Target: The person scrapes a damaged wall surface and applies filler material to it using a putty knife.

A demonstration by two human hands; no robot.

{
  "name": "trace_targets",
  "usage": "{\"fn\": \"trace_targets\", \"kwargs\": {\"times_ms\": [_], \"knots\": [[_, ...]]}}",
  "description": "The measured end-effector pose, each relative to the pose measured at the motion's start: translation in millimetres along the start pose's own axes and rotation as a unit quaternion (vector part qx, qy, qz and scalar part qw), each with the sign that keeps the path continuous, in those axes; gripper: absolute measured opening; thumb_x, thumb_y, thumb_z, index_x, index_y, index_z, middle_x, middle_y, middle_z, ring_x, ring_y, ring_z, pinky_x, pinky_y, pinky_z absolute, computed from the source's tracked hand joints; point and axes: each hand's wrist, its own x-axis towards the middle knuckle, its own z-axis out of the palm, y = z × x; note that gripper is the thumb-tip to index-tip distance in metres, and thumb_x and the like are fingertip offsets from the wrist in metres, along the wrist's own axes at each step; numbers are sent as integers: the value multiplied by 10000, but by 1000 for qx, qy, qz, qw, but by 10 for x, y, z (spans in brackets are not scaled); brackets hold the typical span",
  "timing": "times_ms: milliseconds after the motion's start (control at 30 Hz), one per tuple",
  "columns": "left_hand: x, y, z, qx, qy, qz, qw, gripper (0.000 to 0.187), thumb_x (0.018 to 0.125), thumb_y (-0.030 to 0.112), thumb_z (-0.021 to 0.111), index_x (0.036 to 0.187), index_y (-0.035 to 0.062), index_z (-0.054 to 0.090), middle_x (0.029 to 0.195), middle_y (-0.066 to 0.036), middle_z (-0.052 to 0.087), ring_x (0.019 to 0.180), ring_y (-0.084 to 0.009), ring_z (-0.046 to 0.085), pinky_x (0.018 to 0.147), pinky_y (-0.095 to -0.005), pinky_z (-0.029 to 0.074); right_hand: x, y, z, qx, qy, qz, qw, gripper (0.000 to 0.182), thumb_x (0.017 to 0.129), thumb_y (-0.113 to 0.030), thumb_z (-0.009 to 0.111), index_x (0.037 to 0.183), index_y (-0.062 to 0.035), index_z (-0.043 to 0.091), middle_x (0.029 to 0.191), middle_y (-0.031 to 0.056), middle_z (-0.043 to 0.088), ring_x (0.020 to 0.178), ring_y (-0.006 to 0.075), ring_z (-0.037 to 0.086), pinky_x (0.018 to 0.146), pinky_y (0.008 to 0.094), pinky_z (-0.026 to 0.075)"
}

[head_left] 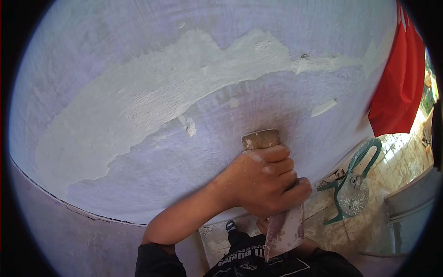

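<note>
My left hand [267, 180] reaches in from the lower left, its fingers wrapped round a scraper. The tool's wooden handle end [261, 139] sticks out above the fist, against the wall. Its broad, stained blade [287, 233] points down below the hand, towards my body. Behind the blade, only a small part of my right hand [262, 225] shows; its fingers are mostly hidden. The pale purple wall [221, 115] carries a long, irregular grey-white patch [152, 92] with rough edges, and smaller patches beside it.
A red cloth [400, 78] hangs at the upper right. Below it, a green metal-framed object [353, 189] stands on the dirty tiled floor [337, 235]. My foot [230, 225] shows at the bottom. A grey-blue surface [415, 217] lies at the right edge.
</note>
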Motion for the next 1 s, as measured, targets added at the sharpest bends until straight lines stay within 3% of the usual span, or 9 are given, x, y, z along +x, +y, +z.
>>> {"fn": "trace_targets", "kwargs": {"times_ms": [33,67,100,133,200,533,700,933,1000], "knots": [[9,-1,13,-1,12,-2,1000,174,693,197,614,806,72,574,552,23,387,511,-145,456,542,-290,389,58,-80,86,0,0,1,1000,334,996,-247,445,1205,12,445,1057,81,564,958,123,586,761,279,494],[11,-3,21,-1,25,-4,1000,173,692,197,614,807,74,573,551,24,386,511,-145,457,544,-289,391,120,-199,176,-333,-14,-111,936,328,989,-231,457,1208,12,443,1065,85,564,966,128,588,772,283,497],[0,-6,18,-2,25,-6,1000,173,692,197,614,807,74,573,551,24,386,511,-145,457,544,-289,391,158,-270,247,-623,-27,-209,753,325,982,-216,469,1211,13,441,1073,90,564,975,133,590,783,287,501],[-11,-11,14,-3,25,-5,1000,171,692,199,615,801,74,572,551,25,387,512,-145,458,546,-288,392,138,-246,264,-623,-25,-208,754,325,982,-216,469,1211,13,441,1073,90,564,975,133,590,783,287,501],[-7,-25,11,-9,27,-3,1000,170,693,201,616,795,73,572,551,26,387,512,-144,459,547,-288,394,77,-200,289,-79,55,32,995,323,971,-192,488,1217,11,438,1092,96,562,991,140,591,798,291,504],[4,-39,7,-9,39,2,999,178,661,200,622,768,69,567,536,29,371,503,-137,457,534,-281,391,57,-261,330,16,33,17,999,337,981,-211,464,1228,17,436,1095,111,570,1012,150,596,811,295,505],[-20,-53,48,-20,50,11,999,196,662,203,621,784,58,574,536,27,372,504,-139,460,535,-279,398,231,-215,256,-245,-15,-128,961,344,989,-225,454,1235,16,435,1093,106,566,987,133,588,790,285,501],[17,-43,38,-4,55,-2,998,207,653,236,601,760,62,566,523,27,387,510,-150,464,588,-291,407,121,-366,422,-74,78,0,994,371,996,-268,427,1246,6,422,1100,96,563,998,132,583,797,285,500],[18,-13,44,-9,43,-14,999,197,657,229,601,755,62,565,522,26,388,513,-151,466,595,-291,411,129,-427,418,-428,54,-41,901,383,998,-283,416,1258,-2,415,1103,88,557,998,129,580,797,281,497]]}}
